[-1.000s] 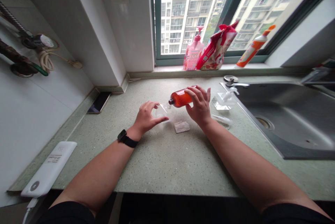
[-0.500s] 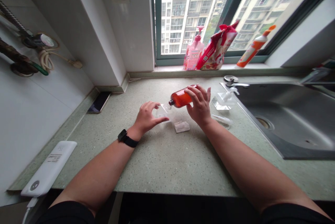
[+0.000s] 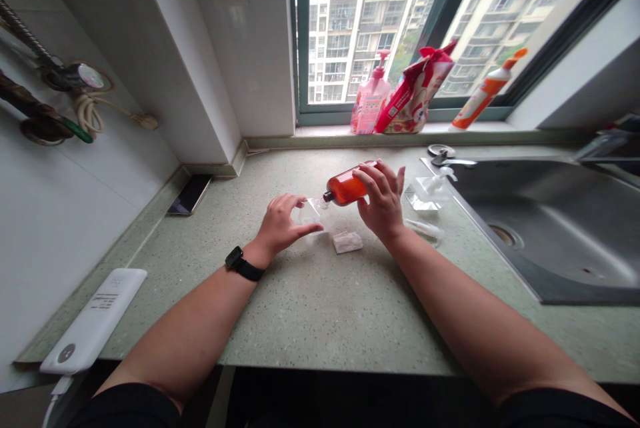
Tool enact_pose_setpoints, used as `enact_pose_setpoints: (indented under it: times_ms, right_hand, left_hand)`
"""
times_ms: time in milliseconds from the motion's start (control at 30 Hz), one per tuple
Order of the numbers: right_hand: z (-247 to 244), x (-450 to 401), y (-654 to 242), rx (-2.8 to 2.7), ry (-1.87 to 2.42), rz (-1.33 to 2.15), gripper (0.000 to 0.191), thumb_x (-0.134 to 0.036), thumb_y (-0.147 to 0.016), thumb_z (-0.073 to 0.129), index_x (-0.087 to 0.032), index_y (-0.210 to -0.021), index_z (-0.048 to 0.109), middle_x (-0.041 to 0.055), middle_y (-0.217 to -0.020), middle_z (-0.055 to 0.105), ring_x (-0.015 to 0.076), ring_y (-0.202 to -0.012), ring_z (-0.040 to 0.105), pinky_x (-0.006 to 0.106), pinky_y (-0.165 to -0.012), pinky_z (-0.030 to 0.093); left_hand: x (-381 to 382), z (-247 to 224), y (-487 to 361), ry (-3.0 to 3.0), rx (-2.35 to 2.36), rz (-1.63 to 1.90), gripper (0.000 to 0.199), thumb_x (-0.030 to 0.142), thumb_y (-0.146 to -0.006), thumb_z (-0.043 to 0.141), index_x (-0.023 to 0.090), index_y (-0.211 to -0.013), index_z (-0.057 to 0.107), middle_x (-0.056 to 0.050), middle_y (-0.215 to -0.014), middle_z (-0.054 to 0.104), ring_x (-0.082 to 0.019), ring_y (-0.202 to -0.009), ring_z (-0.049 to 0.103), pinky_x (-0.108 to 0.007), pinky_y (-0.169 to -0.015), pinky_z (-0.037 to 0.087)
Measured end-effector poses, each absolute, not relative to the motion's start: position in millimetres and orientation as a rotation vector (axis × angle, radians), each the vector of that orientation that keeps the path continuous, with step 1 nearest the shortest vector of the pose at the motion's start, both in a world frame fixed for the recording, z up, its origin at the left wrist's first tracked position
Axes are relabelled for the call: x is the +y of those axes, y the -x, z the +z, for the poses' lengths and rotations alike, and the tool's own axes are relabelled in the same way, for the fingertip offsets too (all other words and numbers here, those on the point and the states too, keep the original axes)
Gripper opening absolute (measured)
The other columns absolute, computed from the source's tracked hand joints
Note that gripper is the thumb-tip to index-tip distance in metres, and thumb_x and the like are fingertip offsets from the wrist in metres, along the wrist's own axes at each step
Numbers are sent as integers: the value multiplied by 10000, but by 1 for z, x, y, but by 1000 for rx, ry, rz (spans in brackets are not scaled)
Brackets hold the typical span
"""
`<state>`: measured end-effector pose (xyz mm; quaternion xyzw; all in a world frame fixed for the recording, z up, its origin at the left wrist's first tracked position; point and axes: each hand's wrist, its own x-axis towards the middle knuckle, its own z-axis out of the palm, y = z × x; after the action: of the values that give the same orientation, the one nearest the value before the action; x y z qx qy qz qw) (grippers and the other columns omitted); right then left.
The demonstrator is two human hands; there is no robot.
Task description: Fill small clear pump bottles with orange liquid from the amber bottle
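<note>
At the surface's (image 3: 320,308) near left corner we have a white power bank (image 3: 95,321), a lead in its near end; in from the near edge, a small white pad (image 3: 347,242) lies by itself, just short of the action; and here is the action, mid-surface: the left hand (image 3: 281,223) grips a clear bottle (image 3: 311,213) between thumb and fingers, though I can't tell whether its base touches the surface; the right hand (image 3: 381,205) is wrapped around a red bottle (image 3: 345,187), tipped over, its dark mouth at the clear bottle's neck; this looks like the pouring step, though no stream can be made out; the move calls for a steady left grip, mouth and neck lined up, and a careful tilt from the right! Toward the sink (image 3: 550,215), a clear tube (image 3: 424,233) lies beside the right wrist, with a clear pump (image 3: 444,178) beyond it, near the sink's left edge; a phone (image 3: 189,195) lies at the far left corner; past the far edge, on the windowsill (image 3: 320,130), stand a pink bottle (image 3: 370,107), a red bag (image 3: 417,95) and an orange bottle (image 3: 483,98).
</note>
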<state>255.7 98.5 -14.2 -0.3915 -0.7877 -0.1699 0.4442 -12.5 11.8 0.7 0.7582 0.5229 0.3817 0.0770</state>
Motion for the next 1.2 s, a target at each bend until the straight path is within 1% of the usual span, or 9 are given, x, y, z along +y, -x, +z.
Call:
enact_pose_setpoints:
  times_ms: [267, 433, 700, 933, 1200]
  right_hand:
    - [-13, 98, -255, -1948, 962, -445, 729, -42, -883, 578, -364, -1531, 486, 48, -1519, 643, 347, -1563, 435, 739, -1342, 119]
    - [-14, 98, -256, -1947, 953, -438, 748, -40, -875, 580, -358, -1544, 480, 55, -1523, 640, 353, -1569, 422, 746, -1338, 114]
    - [-12, 96, -256, -1961, 973, -417, 808, -36, -871, 569, -397, -1583, 447, 41, -1523, 636, 359, -1567, 429, 748, -1344, 111]
    - [-12, 97, -255, -1964, 997, -432, 749, -46, -878, 569, -366, -1551, 491, 55, -1509, 646, 357, -1571, 425, 747, -1340, 124]
    - [-12, 98, -255, -1948, 957, -432, 731, -25, -870, 571, -344, -1526, 522, 54, -1508, 656, 345, -1574, 421, 744, -1343, 114]
  left_hand:
    - [12, 0, 13, -2284, 1553, 1149, 695, 764, -766, 841, 213, -1164, 693, -73, -1054, 765, -296, -1009, 723, -473, -953, 547]
    - [13, -1, 13, -2281, 1549, 1149, 708, 774, -763, 833, 212, -1167, 687, -76, -1063, 762, -297, -1020, 719, -477, -967, 543]
    - [13, -1, 13, -2272, 1566, 1133, 691, 756, -759, 853, 220, -1166, 694, -76, -1075, 768, -299, -1031, 721, -476, -973, 543]
    - [13, -1, 14, -2276, 1567, 1120, 680, 729, -753, 877, 217, -1164, 699, -78, -1083, 768, -301, -1034, 724, -476, -967, 547]
    - [14, -1, 14, -2276, 1568, 1118, 678, 703, -741, 900, 213, -1167, 703, -77, -1083, 772, -301, -1038, 728, -478, -990, 538]
